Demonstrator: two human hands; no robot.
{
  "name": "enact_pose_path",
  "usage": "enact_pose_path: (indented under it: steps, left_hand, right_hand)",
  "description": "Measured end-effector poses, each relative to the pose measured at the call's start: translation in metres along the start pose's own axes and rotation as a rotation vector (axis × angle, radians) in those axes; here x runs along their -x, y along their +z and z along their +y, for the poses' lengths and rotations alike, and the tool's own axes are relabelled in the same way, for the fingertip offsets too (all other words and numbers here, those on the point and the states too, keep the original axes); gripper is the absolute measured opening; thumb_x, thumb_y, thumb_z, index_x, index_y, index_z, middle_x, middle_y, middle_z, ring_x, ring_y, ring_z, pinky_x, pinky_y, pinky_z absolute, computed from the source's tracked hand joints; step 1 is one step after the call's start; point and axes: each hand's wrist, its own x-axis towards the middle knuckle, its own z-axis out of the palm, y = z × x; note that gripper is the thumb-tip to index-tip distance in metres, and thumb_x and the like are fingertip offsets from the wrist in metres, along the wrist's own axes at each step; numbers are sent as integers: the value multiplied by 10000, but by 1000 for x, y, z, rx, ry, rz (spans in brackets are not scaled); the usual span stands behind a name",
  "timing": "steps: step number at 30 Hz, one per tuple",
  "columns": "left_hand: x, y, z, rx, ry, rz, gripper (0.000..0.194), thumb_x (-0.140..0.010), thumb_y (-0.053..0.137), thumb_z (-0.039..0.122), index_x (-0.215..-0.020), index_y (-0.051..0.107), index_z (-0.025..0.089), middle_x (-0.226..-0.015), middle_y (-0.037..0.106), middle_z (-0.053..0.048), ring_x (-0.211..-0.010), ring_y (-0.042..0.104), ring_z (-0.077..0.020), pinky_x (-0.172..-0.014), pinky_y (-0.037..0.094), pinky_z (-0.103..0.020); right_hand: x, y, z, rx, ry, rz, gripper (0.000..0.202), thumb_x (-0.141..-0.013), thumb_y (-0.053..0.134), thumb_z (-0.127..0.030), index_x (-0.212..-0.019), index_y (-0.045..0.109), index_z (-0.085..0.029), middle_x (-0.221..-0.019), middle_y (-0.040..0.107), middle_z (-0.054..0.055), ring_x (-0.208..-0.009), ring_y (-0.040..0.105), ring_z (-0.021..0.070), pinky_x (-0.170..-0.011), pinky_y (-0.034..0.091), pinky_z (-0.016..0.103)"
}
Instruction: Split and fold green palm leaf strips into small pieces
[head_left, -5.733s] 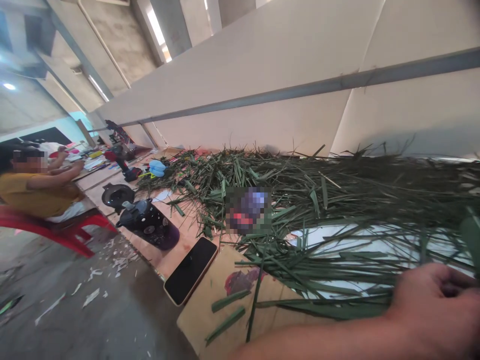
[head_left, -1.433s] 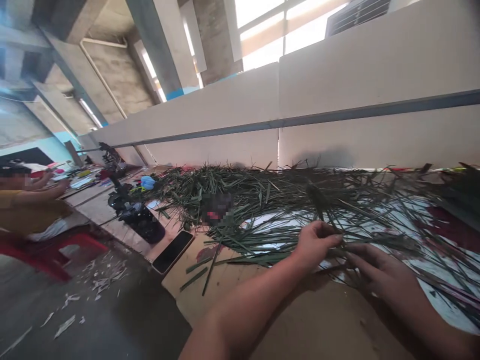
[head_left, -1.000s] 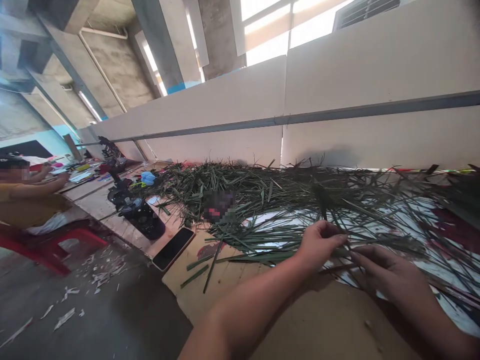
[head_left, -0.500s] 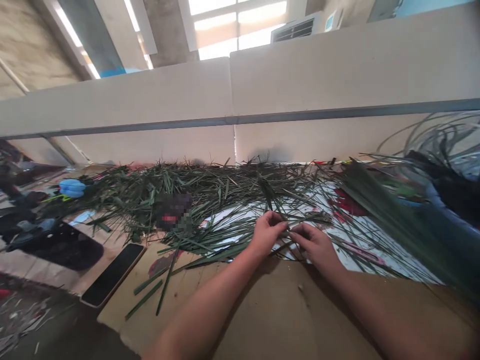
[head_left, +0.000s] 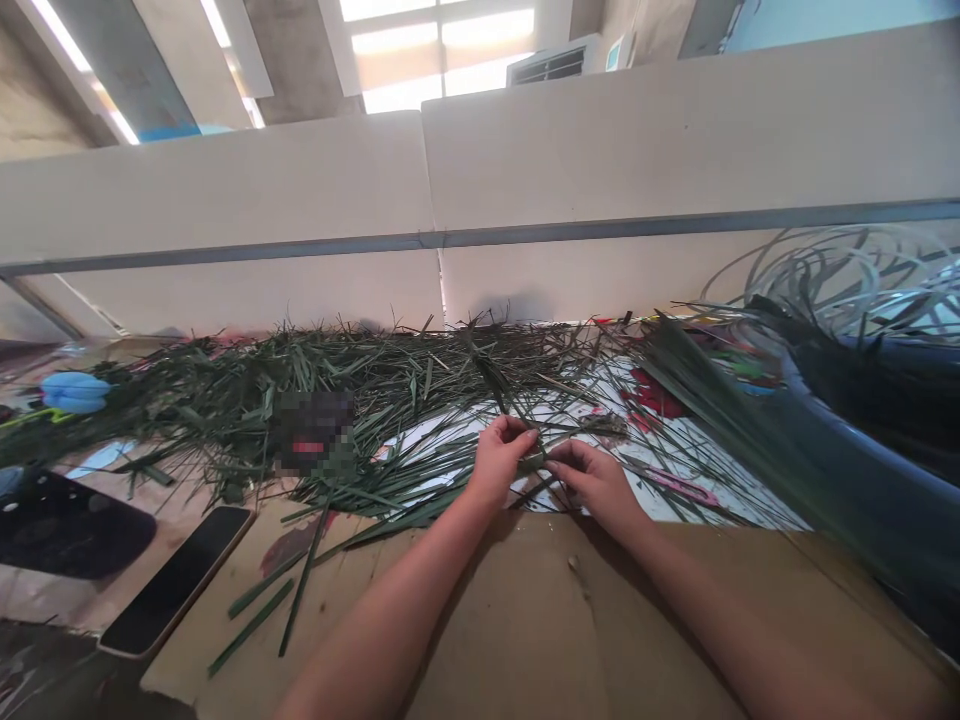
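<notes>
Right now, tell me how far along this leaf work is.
Looks done: some leaves are already separated into loose strips, like the short pieces lying on the cardboard; I can't make out a finished item.
In hand: the left hand and right hand pinch thin green strands between them.
Left: probably much of the heap behind, and the long leaves at right.

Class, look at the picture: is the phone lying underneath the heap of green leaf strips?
No, the phone lies uncovered at the cardboard's left edge, apart from the heap.
</notes>
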Motion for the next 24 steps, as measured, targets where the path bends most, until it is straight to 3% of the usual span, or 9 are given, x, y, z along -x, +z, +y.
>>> enact_pose_path:
  steps: [7,15,24]
  left_hand:
    - [0,0,-4,-28,-14,-58,262,-618,823,304,-736,630,170,-698,614,-5,-647,535,-110,-628,410,-234]
    - [-4,-3,-1,-111,58,16,205,-645,789,269,-700,618,172,-651,584,11,-622,496,-107,-596,380,-223]
    - [-2,-2,-1,-65,-20,-51,294,-639,811,382,-742,630,174,-668,592,15,-601,495,-95,-598,386,-225]
  right_hand:
    - [-2,-1,2,-102,55,17,229,-719,745,-420,-784,675,-212,-728,649,7,-644,546,172,-567,413,292]
    - [-3,4,-3,-57,6,-17,171,-722,715,-371,-794,672,-222,-772,691,15,-733,599,197,-709,457,329]
    - [-4,3,0,-73,5,-15,206,-739,701,-400,-777,640,-207,-749,656,3,-702,575,177,-666,442,302]
